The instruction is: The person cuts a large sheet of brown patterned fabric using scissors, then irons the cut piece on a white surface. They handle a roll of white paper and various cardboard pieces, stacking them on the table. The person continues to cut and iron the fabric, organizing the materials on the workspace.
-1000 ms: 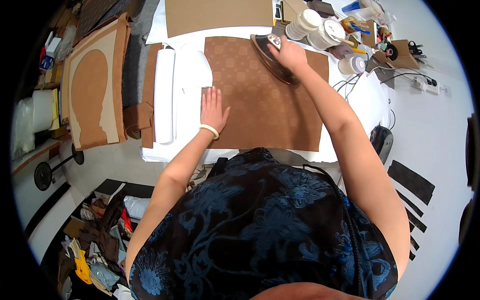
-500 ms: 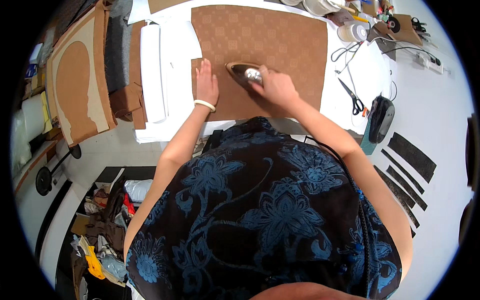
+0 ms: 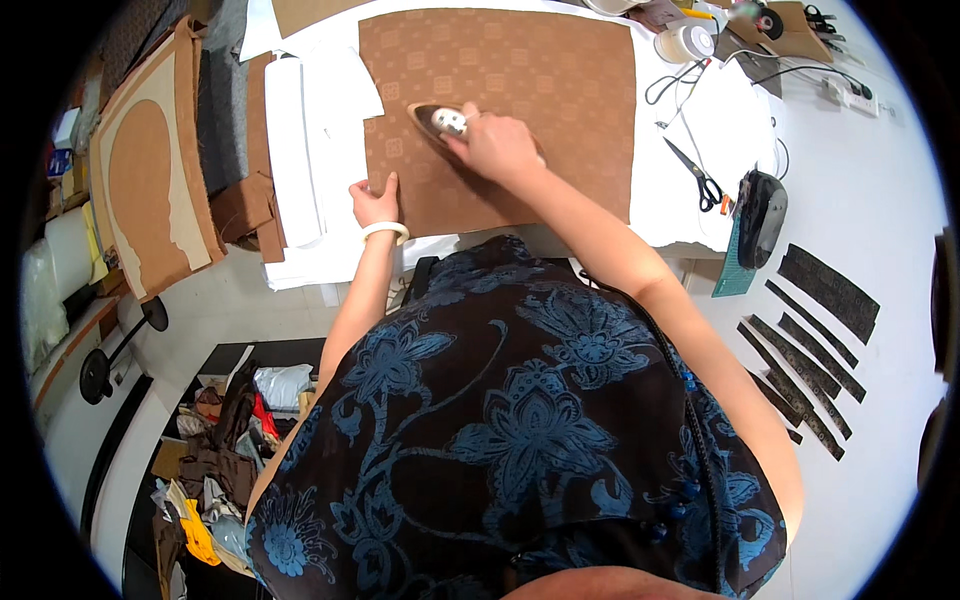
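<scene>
Half a second ago the iron [image 3: 450, 122] was further from the brown cloth's [image 3: 560, 110] left edge; now it has slid up and leftward, its tip pointing to the upper left of the frame. It sits on the cloth, in the upper middle of the view. The right hand [image 3: 500, 148] is wrapped around its handle, knuckles up, and that arm reaches diagonally in from the lower right, slightly bent at the elbow.

The left hand [image 3: 376, 207] has changed more. It lay flat with fingers stretched forward; now it has drawn back toward the cloth's lower left corner, fingers bent, thumb apart from them at the cloth's edge. I can't tell whether those fingers touch the cloth. A pale bracelet [image 3: 385, 231] circles that wrist. Left of it lies a white roll [image 3: 292, 150]; over on the right, black-handled scissors [image 3: 703, 180].
</scene>
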`<action>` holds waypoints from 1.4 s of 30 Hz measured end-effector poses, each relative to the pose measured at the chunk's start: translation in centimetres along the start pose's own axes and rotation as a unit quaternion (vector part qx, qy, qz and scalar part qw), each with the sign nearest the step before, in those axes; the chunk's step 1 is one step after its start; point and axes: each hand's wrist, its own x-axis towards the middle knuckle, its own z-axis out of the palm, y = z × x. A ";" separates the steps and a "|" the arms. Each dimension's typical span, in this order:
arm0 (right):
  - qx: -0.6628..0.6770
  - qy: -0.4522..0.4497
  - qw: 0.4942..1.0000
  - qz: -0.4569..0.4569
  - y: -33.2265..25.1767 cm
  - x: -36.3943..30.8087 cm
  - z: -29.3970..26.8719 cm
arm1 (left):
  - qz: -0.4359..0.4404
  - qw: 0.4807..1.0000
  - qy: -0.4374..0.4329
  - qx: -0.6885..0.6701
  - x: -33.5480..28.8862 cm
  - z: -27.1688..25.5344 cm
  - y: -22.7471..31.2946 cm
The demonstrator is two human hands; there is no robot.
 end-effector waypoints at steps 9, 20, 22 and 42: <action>-0.077 0.017 0.995 0.053 13.9 -2.7 -4.6 | -0.113 0.950 -0.136 -0.257 -2.4 -0.2 -6.1; -0.032 -0.205 0.965 -0.159 13.9 -13.2 -5.3 | -0.108 0.962 -0.106 -0.226 -3.4 -3.1 -5.8; 0.007 -0.176 0.969 -0.175 14.1 -14.8 -4.9 | -0.072 0.989 -0.066 -0.109 -3.4 -3.5 -6.0; -0.130 -0.005 0.991 -0.033 25.2 5.1 -10.7 | 0.226 0.886 -0.184 0.361 -11.8 3.8 3.2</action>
